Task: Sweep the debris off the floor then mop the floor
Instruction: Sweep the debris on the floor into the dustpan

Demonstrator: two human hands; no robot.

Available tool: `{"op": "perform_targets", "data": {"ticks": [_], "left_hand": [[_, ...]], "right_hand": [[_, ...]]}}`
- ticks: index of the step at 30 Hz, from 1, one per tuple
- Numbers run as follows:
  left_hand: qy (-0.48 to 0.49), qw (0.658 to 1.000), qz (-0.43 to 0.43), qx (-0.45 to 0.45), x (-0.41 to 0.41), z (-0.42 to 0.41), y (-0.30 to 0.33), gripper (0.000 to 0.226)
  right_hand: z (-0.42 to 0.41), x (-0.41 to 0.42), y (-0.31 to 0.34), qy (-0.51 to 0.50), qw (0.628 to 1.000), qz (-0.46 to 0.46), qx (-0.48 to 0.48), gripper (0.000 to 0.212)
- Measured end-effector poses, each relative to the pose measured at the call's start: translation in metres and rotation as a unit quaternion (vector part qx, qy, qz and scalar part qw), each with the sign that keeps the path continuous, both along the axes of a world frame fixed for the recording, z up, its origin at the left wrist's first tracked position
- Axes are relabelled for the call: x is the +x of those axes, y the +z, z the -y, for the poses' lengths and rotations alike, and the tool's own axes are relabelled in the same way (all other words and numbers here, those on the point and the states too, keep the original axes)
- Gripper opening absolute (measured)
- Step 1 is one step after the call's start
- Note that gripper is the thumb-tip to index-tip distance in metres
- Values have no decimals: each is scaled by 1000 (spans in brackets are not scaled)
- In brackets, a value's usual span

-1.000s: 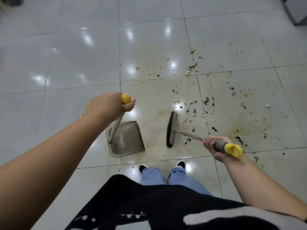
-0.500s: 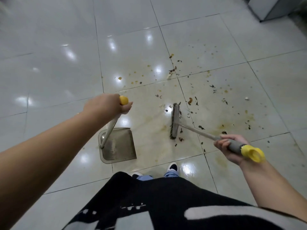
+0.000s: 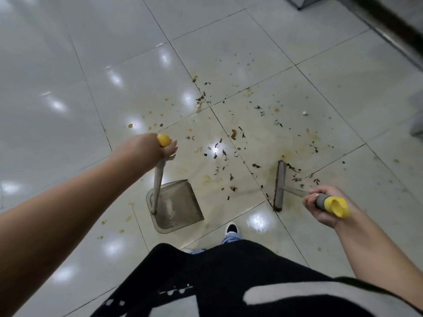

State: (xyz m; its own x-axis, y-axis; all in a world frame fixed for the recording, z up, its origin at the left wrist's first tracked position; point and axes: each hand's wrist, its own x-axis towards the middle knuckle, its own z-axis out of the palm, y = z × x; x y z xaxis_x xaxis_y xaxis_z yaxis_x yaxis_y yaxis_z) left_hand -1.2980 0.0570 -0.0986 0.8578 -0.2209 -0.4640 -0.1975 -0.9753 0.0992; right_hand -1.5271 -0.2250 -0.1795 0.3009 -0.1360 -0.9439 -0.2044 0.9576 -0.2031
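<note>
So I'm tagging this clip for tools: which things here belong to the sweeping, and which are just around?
Job:
broom, in right hand
dustpan, handle in left hand
debris
floor

Just around:
grey object at right edge, too cropped to identify

A dark rail (image 3: 389, 21) crosses the upper right corner.

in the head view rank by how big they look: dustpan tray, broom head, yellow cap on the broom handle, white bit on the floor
1. dustpan tray
2. broom head
3. yellow cap, though it sits nearer the camera, so it looks larger than it is
4. white bit
</note>
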Motion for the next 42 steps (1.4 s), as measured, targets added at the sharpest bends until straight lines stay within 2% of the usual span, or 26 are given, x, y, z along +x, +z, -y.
{"op": "perform_targets", "data": {"ticks": [3,7,14,22,30,36,42], "left_hand": [[-15,1000,-3,-13,0,26,-4,49],[-29,1000,-3,1,-7,51,-6,47],[-33,999,7,8,-6,73,-5,50],[-40,999,12,18,-8,78,-11,50],[-31,999,29,11,2,59,-4,52],[-25,1000,17,-3,-1,62,-1,48],[-29,999,41,-5,-9,53,-6,47]], "right_hand": [[6,-15,-9,-16,999,-23,-21,24],[-2,-29,-29,-30,999,-22,6,26],[-32,-7,-40,59,995,-1,75,24],[-3,11,-39,-14,990,35,135,18],[-27,-11,-7,105,982,-13,157,28],[-55,12,-18,24,991,8,129,23],[-64,25,-53,-77,977,63,187,15]]}}
